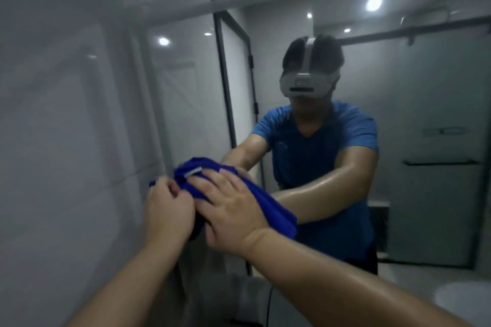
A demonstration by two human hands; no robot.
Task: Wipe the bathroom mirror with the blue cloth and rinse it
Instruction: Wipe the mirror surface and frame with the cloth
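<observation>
A: Where is the cloth sitting at this moment?

B: The blue cloth (pixel 279 212) is lying against the mirror (pixel 430 82), close to its left edge and in the lower half, near the tiled wall (pixel 58 119). It is bunched, not spread flat.

A: And what are the hands doing?

B: The left hand (pixel 170 210) is pinching the left end of the cloth with curled fingers. The right hand (pixel 233 212) is lying flat on the cloth, with fingers straight and a little apart, and is pressing it onto the glass.

A: How is this wiping step being done well, in your opinion?

B: I am thinking the cloth is needing to be opened wider first, so that more of it is touching the glass, because a bunch is likely leaving streaks. The small white tag (pixel 193 171) near the top is better turned away from the glass. Then the flat right hand is giving the even pressure, and the left is only guiding the loose end.

A: In which direction?

B: From this left edge toward the right edge, in passes that are overlapping, since the larger part of the mirror is lying on that side. The rinsing, as I am judging it, is coming after.
</observation>
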